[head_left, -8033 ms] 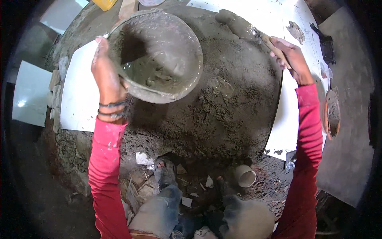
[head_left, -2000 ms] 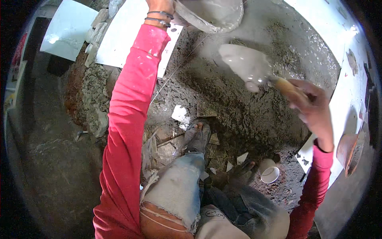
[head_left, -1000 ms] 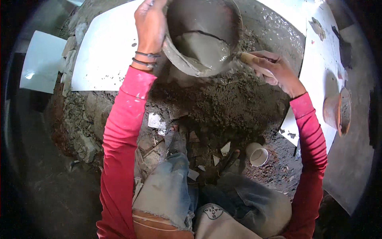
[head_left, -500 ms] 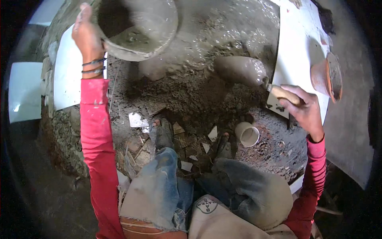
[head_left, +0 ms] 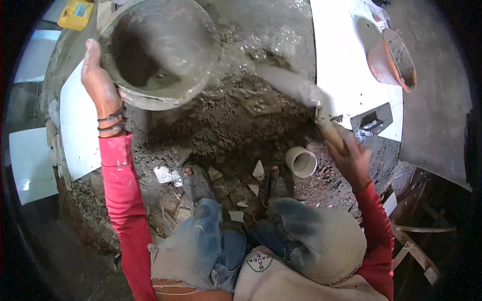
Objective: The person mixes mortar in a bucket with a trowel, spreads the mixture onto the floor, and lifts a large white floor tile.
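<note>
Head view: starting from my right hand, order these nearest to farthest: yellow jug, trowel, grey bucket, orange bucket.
1. Trowel, handle in the right hand.
2. Orange bucket, right side, beyond that hand.
3. Grey bucket, upper left, at the left hand.
4. Yellow jug, far upper left.

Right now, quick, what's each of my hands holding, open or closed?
Left hand: holding the bucket, fingers mostly hidden.
Right hand: closed around the handle of the trowel.

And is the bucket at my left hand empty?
Not empty: wet grey slurry shows inside the bucket; how full, I cannot tell.
</note>
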### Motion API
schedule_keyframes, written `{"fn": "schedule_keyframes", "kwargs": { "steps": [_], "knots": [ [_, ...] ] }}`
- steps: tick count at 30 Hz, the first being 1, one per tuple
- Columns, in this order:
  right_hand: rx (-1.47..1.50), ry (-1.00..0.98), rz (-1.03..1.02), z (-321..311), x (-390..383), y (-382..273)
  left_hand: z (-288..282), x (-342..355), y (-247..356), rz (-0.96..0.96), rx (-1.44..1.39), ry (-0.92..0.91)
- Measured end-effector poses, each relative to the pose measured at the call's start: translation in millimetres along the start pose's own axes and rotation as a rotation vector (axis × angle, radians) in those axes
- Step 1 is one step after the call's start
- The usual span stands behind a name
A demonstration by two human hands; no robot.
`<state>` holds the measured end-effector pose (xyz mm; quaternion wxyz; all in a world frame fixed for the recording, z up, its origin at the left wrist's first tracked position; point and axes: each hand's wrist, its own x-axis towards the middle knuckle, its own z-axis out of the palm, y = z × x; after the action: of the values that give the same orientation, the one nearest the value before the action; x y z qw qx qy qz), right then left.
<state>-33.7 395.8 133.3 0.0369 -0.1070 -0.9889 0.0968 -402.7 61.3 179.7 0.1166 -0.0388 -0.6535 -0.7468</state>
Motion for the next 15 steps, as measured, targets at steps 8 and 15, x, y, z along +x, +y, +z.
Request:
{"fn": "schedule_keyframes", "kwargs": {
  "steps": [8, 15],
  "knots": [
    [0.218, 0.142, -0.143, -34.2, 129.3, -89.0, 45.1, -24.5, 14.1, 0.200, 0.165, -0.085],
    [0.561, -0.029, -0.351, 23.3, 197.6, -84.2, 71.2, -43.9, 4.4, 0.285, 0.263, -0.118]
  ]
}}
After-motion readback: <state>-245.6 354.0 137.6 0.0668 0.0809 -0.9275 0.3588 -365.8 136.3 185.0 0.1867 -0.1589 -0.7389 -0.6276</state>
